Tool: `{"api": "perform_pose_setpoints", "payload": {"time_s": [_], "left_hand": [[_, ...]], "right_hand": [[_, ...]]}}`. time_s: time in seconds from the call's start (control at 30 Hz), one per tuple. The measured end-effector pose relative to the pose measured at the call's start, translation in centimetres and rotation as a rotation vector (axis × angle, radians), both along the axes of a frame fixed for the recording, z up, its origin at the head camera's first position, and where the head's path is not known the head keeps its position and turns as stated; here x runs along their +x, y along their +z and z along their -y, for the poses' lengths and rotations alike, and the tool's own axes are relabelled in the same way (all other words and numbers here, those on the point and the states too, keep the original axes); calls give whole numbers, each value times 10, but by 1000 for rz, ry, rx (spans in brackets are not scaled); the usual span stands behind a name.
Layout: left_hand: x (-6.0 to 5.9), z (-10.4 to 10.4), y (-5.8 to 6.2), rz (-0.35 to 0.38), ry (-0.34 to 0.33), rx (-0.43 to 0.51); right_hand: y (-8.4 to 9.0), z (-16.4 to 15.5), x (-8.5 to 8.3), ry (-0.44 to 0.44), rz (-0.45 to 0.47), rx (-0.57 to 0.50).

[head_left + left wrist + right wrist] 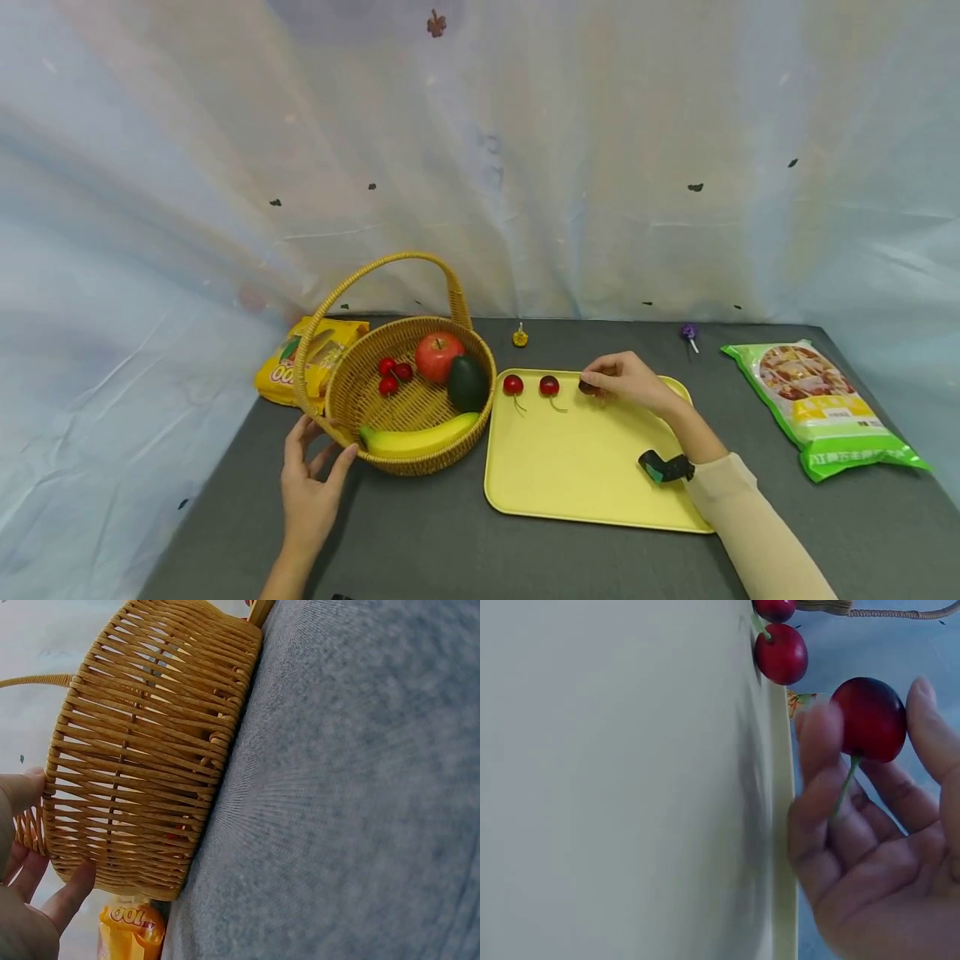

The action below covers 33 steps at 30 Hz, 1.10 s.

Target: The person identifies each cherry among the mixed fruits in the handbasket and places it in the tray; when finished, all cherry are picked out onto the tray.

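Left hand (311, 483): near left, open fingers resting against the wicker basket (352, 400) wall.
Right hand (626, 379): pinching a cherry (868, 718) just above the yellow tray (577, 467), far edge.
On tray: two cherries (513, 384) already lie left of that hand.
In basket: three more cherries (392, 373), apple, avocado, banana; by my judgement, partway through.
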<state>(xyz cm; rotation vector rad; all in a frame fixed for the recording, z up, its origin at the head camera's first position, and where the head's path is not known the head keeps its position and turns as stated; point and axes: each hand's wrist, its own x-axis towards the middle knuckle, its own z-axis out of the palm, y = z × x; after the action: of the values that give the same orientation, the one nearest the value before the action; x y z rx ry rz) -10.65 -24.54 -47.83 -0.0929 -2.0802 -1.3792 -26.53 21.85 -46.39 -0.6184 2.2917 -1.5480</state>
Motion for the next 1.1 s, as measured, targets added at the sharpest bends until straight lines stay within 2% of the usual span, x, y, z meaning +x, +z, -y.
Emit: {"api": "perform_pose_setpoints", "payload": {"time_s": [0.13,0.23,0.37,0.47,0.57,0.7,0.9,1.0,1.1], "left_hand": [[0,0,0,-3,0,0],[0,-1,2,0,1,-1],[1,-2,2,7,9,-8],[1,-2,1,3,15,-15],[0,-2,1,-2,13,-15],[0,0,1,-4,4,-5],[0,0,1,-9,5,-10],[0,0,1,-7,8,-13],[0,0,1,-3,7,-11]], "right_hand": [[-4,1,0,31,42,-85],[-7,2,-1,39,54,-109],[-9,3,-1,55,46,-70],[-7,4,0,105,3,-23],[-2,6,2,210,-45,-7],[5,13,9,387,-37,-23],[15,32,25,646,82,12],[16,41,34,723,140,31],[13,48,42,754,166,46]]}}
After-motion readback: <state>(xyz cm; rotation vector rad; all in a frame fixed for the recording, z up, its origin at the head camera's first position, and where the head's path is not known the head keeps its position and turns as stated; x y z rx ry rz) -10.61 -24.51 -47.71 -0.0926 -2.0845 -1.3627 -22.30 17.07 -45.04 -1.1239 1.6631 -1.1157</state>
